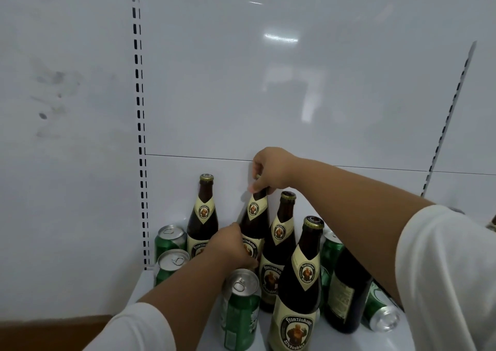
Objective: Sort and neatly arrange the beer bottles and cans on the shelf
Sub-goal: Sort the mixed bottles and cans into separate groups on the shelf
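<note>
Several brown Franziskaner beer bottles stand on the white shelf point(418, 336). My right hand point(271, 169) grips the neck top of a tilted bottle point(255, 216) in the back row. My left hand point(233, 246) holds the same bottle lower down, at its label. An upright bottle point(203, 216) stands to its left, two more point(281, 240) point(300, 283) to its right and front. Green cans stand at the left point(169, 239) point(171, 266) and front point(240, 305). One green can point(379, 310) lies on its side at the right.
A dark bottle point(346, 291) with its back label showing stands under my right forearm, with another green can point(331, 251) behind it. The white back panel point(268, 82) has slotted uprights point(141, 125) at left and right. A brown floor strip point(53, 332) shows lower left.
</note>
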### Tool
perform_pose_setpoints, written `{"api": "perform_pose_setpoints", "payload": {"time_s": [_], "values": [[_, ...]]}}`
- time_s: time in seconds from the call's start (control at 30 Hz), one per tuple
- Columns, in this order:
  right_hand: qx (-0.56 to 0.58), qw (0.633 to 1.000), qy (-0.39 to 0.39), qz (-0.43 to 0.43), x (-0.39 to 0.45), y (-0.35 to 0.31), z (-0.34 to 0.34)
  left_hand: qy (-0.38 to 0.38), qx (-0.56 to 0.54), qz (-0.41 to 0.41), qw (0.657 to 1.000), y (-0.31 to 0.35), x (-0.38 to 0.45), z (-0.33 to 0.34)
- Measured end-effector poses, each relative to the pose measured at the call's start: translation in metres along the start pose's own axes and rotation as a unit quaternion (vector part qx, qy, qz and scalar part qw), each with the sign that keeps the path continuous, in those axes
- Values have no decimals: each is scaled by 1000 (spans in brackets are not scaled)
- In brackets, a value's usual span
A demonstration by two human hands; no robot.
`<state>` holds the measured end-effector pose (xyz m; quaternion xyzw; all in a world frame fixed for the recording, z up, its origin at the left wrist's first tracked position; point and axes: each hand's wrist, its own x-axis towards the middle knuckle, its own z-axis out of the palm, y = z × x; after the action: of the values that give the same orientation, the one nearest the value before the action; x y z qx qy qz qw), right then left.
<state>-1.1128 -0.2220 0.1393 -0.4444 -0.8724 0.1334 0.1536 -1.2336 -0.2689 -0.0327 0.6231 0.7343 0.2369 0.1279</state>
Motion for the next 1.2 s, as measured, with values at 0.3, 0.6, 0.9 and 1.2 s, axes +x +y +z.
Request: {"api": "perform_pose_setpoints", "payload": {"time_s": [0.3,0.6,0.9,1.2], "values": [[-16,999,-43,12,-4,1,4,-38,15,-5,999,6,-5,-4],[35,998,57,9,-42,17,-24,138,60,50,987,43,-30,-68],[-67,994,82,4,-111,52,-39,120,-143,242,952,95,-65,-84],[-127,972,195,-40,-142,105,-42,151,-140,221,953,142,-90,-52]]}}
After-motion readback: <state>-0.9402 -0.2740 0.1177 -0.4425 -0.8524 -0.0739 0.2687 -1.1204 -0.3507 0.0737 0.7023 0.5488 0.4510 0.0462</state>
